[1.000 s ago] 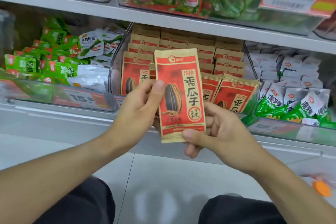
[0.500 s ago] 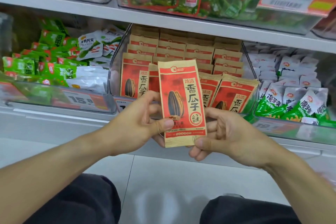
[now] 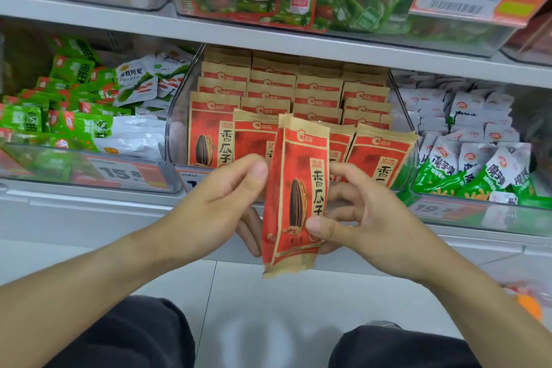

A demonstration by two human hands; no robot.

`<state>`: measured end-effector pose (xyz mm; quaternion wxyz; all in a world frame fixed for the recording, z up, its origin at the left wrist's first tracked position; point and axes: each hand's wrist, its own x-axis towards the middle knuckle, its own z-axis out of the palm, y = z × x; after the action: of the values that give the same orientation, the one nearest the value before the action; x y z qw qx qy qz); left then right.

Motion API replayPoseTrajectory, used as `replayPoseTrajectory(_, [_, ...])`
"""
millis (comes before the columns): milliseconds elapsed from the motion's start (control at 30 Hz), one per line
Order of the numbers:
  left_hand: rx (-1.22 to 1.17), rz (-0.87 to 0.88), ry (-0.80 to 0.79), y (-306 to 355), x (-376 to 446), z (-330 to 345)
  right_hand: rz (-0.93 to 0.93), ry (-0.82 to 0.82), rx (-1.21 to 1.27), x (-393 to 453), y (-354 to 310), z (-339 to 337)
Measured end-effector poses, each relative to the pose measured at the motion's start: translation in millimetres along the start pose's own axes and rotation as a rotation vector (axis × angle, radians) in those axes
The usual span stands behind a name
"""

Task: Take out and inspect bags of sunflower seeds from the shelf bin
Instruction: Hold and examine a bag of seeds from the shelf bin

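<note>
Sunflower seed bag [image 3: 295, 197] held in front of the shelf bin, long axis near upright, top seal toward 12 o'clock and leaning slightly to 1, bottom seal toward 6; its printed face is turned partly edge-on, so it looks narrow. Shelf bin [image 3: 179, 116], clear plastic, sits at 12 o'clock from the bag and is packed with rows of matching red-and-tan bags [image 3: 316, 89] standing upright, fronts facing out. Bin at 9 o'clock [image 3: 80, 167]: loose green packets and white packets heaped together. Bin at 3 o'clock [image 3: 507, 212]: white packets behind, green-and-white ones in front. Left hand [image 3: 221, 203]: thumb at the bag's left edge, fingers curled behind it. Right hand [image 3: 367, 218]: thumb pressed on the lower front, fingers behind, pinching the bag.
</note>
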<state>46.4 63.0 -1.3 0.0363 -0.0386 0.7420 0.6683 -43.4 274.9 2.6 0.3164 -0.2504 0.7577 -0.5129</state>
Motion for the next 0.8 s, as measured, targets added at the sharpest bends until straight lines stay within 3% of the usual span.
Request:
replayPoseTrajectory(133, [0.057, 0.175, 0.128, -5.5, -0.3, 9.7, -0.088, -0.049, 0.014, -3.0, 1.3, 3.9])
replayPoseTrajectory(300, [0.278, 0.313, 0.03, -23.8, -2.9, 32.2, -0.08, -0.067, 0.138, -2.8, 1.4, 23.2])
replayPoseTrajectory(533, [0.29, 0.281, 0.09, -37.7, 3.4, 18.1, -0.043, -0.014, 0.222, 3.1, 0.7, 51.2])
replayPoseTrajectory(700, [0.186, 0.253, 0.057, -38.4, 5.3, 6.5, -0.126, 0.196, -0.04, 18.8, 12.3, 50.2])
replayPoseTrajectory(800, [0.191, 0.272, 0.045, -31.1, 6.4, 5.0, -0.18, 0.167, 0.075, 18.5, 10.1, 48.2])
